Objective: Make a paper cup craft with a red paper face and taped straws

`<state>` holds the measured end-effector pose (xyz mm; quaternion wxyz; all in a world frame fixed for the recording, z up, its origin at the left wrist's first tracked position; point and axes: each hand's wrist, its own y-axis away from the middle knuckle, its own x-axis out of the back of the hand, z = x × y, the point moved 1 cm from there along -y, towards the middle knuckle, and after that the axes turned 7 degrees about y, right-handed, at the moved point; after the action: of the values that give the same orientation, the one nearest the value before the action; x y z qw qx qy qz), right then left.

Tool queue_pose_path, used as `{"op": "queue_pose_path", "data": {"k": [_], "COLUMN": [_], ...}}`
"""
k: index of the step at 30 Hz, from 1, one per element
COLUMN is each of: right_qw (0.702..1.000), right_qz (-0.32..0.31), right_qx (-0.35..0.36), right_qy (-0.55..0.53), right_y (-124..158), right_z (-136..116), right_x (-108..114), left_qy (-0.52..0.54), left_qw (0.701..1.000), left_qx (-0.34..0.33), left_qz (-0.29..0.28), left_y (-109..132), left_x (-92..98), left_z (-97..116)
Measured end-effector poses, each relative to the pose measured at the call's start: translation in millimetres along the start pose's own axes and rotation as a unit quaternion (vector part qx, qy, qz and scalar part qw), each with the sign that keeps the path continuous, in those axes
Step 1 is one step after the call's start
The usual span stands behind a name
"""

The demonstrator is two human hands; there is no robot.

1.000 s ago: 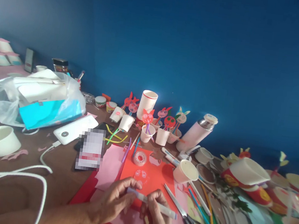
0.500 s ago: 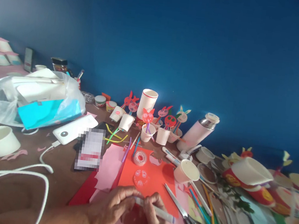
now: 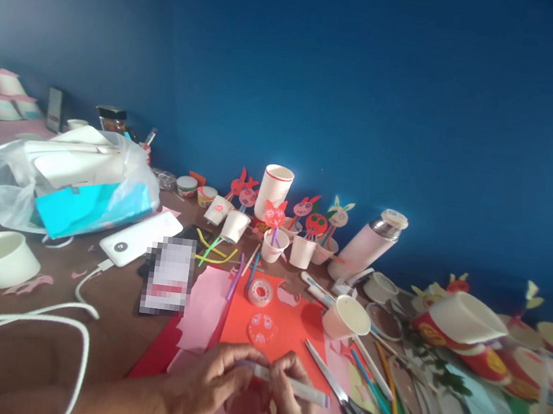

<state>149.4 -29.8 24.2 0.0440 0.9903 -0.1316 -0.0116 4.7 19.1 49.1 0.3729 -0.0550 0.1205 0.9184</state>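
Note:
Both hands meet at the bottom middle over red paper [image 3: 286, 332]. My left hand [image 3: 212, 384] pinches the left end of a white marker pen [image 3: 307, 391]. My right hand [image 3: 292, 410] grips the same pen near its middle; the pen's free end sticks out to the right. Just beyond my fingers lies a red paper disc with a white drawn face [image 3: 262, 331]. A roll of clear tape [image 3: 260, 292] rests farther up the red sheet. A pink sheet [image 3: 203, 309] lies to the left.
Scissors [image 3: 334, 392] and coloured straws [image 3: 379, 397] lie right of my hands. A tipped paper cup [image 3: 346, 318], a pink flask [image 3: 367, 245] and cups holding paper animal faces [image 3: 273, 230] stand behind. A plastic bag [image 3: 65, 184], power bank [image 3: 139, 237] and white cable [image 3: 64, 329] lie left.
My hands slid slightly toward me with the pen, uncovering the red face disc. The view shifted a little.

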Motion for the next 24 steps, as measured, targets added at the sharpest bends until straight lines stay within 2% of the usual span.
{"op": "queue_pose_path", "data": {"k": [3, 5, 9, 12, 16, 20, 22, 24], "right_qw": [0.998, 0.998, 0.992, 0.962, 0.895, 0.778, 0.726, 0.687], "right_qz": [-0.054, -0.053, 0.023, 0.061, 0.053, 0.009, 0.014, 0.027], "right_qx": [-0.029, 0.002, 0.09, 0.152, 0.23, 0.316, 0.325, 0.325], "right_qy": [-0.03, -0.027, 0.081, 0.219, 0.377, 0.542, 0.606, 0.65], "right_y": [-2, -4, -12, -19, -29, -41, -46, -49], "right_z": [-4, -11, -25, -27, -18, -7, -3, 0], "right_x": [6, 12, 27, 39, 53, 61, 64, 68], "left_qy": [0.023, 0.04, 0.035, 0.023, 0.008, -0.044, -0.065, -0.078], "left_qw": [1.0, 0.999, 0.999, 1.0, 1.0, 0.999, 0.998, 0.997], "left_qx": [0.004, 0.015, 0.002, -0.017, -0.014, 0.006, 0.008, 0.01], "left_qz": [0.01, 0.011, 0.017, 0.01, 0.01, 0.005, 0.006, 0.007], "left_y": [1, 1, -1, -2, -2, 0, 1, 1], "left_x": [-1.4, -2.6, -1.4, 1.1, 1.3, -1.4, -1.7, -1.1], "left_z": [-3, -2, 2, 1, 1, 8, 11, 13]}}
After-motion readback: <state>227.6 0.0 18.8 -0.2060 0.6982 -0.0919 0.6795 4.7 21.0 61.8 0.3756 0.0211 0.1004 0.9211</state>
